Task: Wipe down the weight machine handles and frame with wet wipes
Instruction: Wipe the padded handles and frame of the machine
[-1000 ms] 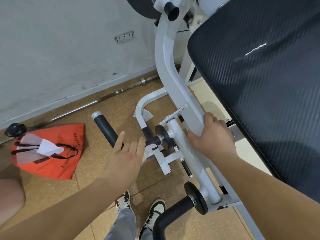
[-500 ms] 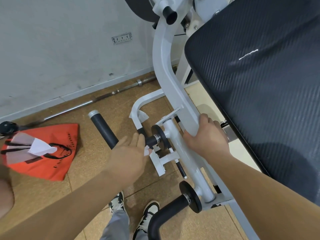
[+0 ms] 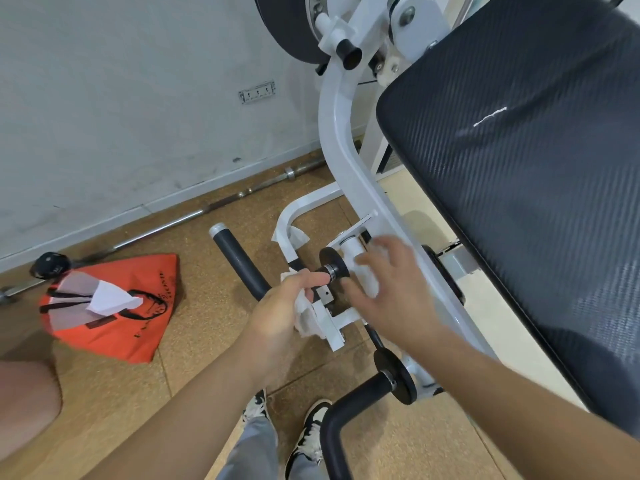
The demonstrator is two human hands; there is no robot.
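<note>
The weight machine's white frame arm [image 3: 346, 161] curves down to a joint with black discs and a black foam handle [image 3: 239, 261] sticking out to the left. My left hand [image 3: 277, 310] grips a crumpled white wet wipe [image 3: 306, 318] at the inner end of that handle, thumb against the metal collar. My right hand [image 3: 391, 289] is blurred, fingers spread, hovering over the white joint tube and holding nothing that I can make out. A second black handle [image 3: 349, 400] bends down below the joint.
A large black padded seat [image 3: 519, 185] fills the right side. An orange bag [image 3: 114, 306] with a wipe packet lies on the cork floor to the left. A barbell [image 3: 207, 211] runs along the wall. Another white wipe [image 3: 296, 237] hangs on the curved frame foot. My shoes [image 3: 311, 431] are below.
My right hand has let go of the white frame arm and moved left over the joint. My left hand's fingers have curled round the wipe at the handle's inner end.
</note>
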